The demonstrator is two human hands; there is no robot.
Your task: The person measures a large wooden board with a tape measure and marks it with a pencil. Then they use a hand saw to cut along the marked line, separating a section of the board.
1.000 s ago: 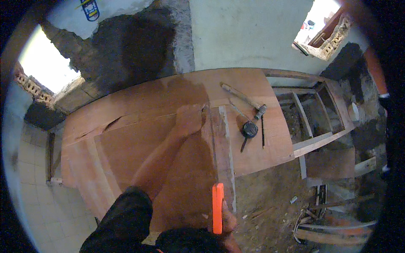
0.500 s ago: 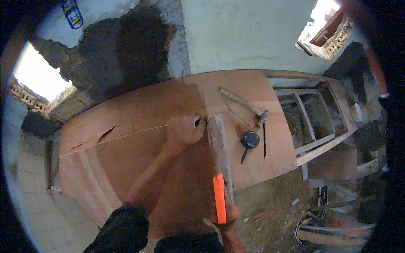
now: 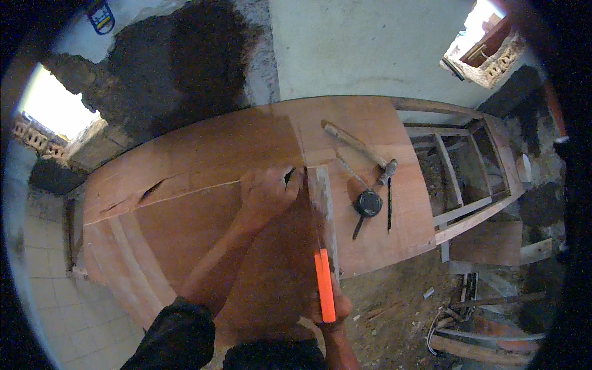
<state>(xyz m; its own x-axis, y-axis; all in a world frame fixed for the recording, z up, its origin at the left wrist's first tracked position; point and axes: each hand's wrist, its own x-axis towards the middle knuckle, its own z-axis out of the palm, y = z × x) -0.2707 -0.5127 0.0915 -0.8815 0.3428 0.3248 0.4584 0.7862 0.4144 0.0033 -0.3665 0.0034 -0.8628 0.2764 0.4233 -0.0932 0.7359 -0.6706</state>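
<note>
My left hand (image 3: 271, 191) is closed in a fist-like grip on the brown plywood sheet (image 3: 203, 259), beside its right-hand edge. Whatever the fingers may hold is hidden. Lower right, my right hand (image 3: 341, 306) wraps round a long bright orange handle-like piece (image 3: 324, 287) at that edge. A thin line runs from its far end toward my left hand; I cannot tell whether it is a blade or a string. Alongside lies a pale wooden strip (image 3: 328, 216).
On the right-hand board lie a hammer (image 3: 354, 143), a black tape measure (image 3: 369, 203) partly drawn out and a dark pencil-like stick (image 3: 390, 206). An open wooden frame (image 3: 450, 169) stands farther right. Offcuts (image 3: 487, 345) litter the floor. A long split (image 3: 151, 190) marks the plywood.
The view has shifted slightly. Both hands keep about the same places on the plywood, and the orange piece stays in my right hand.
</note>
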